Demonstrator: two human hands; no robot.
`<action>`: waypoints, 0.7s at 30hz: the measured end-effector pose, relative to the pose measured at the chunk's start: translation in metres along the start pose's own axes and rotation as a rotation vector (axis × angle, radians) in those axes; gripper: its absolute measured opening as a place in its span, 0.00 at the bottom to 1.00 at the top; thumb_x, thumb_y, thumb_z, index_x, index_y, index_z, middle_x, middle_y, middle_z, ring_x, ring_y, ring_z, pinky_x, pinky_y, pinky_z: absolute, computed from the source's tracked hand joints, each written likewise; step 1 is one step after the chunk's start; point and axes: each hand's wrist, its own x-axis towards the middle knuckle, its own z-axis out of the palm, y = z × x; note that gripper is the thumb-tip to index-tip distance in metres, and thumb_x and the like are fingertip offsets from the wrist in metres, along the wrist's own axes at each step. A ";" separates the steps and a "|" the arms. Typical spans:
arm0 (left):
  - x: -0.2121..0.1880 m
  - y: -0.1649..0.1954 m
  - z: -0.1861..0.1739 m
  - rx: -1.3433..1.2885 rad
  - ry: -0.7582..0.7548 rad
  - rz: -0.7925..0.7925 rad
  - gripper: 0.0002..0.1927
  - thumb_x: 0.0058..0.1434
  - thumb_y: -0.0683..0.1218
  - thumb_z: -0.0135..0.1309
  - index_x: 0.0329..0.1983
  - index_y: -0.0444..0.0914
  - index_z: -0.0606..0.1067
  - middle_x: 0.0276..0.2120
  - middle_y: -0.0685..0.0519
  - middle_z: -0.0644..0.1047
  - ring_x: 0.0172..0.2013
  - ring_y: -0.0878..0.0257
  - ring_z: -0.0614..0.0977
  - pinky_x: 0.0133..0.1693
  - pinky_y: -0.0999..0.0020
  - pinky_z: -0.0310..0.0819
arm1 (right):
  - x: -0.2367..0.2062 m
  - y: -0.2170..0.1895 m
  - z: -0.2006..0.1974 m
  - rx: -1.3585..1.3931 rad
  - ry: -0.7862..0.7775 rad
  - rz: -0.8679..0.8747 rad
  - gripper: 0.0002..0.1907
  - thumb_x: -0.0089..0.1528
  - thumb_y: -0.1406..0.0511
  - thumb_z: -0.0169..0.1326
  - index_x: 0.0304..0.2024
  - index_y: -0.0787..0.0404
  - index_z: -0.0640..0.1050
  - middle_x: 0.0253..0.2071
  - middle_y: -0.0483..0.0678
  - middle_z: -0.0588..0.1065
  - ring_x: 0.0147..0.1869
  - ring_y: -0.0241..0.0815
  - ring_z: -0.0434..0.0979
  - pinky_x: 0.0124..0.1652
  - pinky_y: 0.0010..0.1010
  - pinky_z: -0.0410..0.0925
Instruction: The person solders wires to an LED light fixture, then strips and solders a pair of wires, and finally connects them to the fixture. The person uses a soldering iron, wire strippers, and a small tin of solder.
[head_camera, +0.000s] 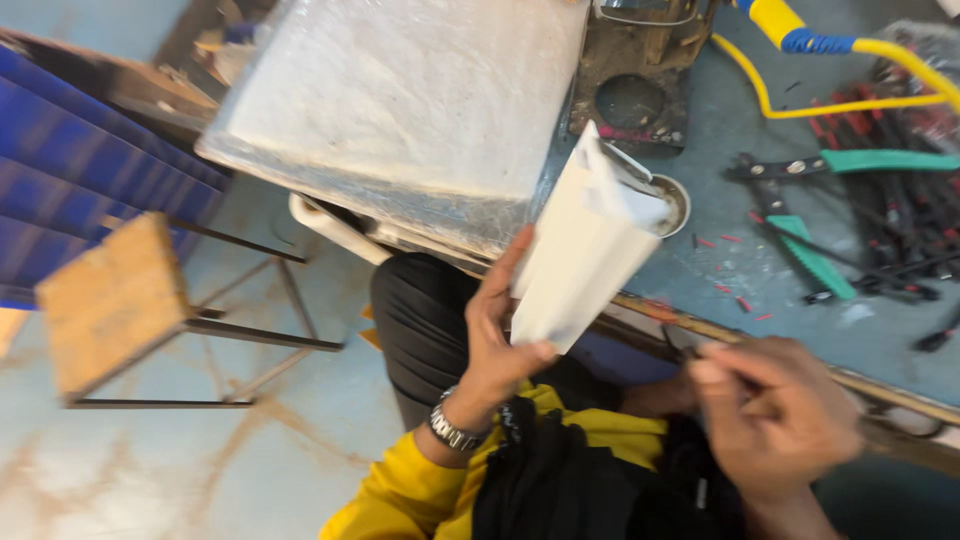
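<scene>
My left hand (497, 330) grips the lower end of a white plastic channel piece (585, 240), holding it tilted up toward the workbench. A metal watch (452, 430) sits on that wrist, above a yellow sleeve. My right hand (775, 415) is blurred at the lower right, fingers curled with thumb and forefinger pinched; whether something small is between them I cannot tell. It hovers near the bench's front edge, apart from the white piece.
A grey-blue workbench (740, 250) carries green-handled pliers (855, 162), another green-handled tool (815, 262), black cables, a yellow hose (850, 100) and a small round tin (675, 203). A plastic-wrapped white slab (400, 100) lies at the top. A wooden stool (115, 300) stands left beside blue panels (70, 180).
</scene>
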 end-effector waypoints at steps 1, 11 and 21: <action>0.001 0.007 0.001 0.341 0.011 0.188 0.58 0.45 0.57 0.70 0.77 0.36 0.60 0.65 0.37 0.66 0.64 0.45 0.72 0.65 0.50 0.67 | -0.005 0.012 -0.005 0.167 0.071 0.070 0.06 0.62 0.73 0.63 0.40 0.68 0.79 0.33 0.49 0.77 0.28 0.33 0.72 0.28 0.21 0.62; 0.010 0.015 0.020 0.881 -0.032 0.607 0.52 0.52 0.57 0.74 0.73 0.48 0.55 0.66 0.39 0.61 0.63 0.45 0.66 0.64 0.48 0.56 | -0.040 0.066 -0.034 0.524 0.175 0.289 0.06 0.71 0.73 0.59 0.48 0.72 0.77 0.31 0.49 0.75 0.28 0.31 0.70 0.31 0.17 0.63; 0.005 0.015 0.013 0.892 -0.046 0.560 0.44 0.52 0.57 0.73 0.68 0.50 0.63 0.66 0.37 0.61 0.65 0.40 0.64 0.67 0.44 0.56 | -0.029 0.057 -0.030 0.530 0.155 0.270 0.07 0.69 0.72 0.59 0.48 0.70 0.77 0.29 0.49 0.75 0.27 0.31 0.69 0.34 0.20 0.62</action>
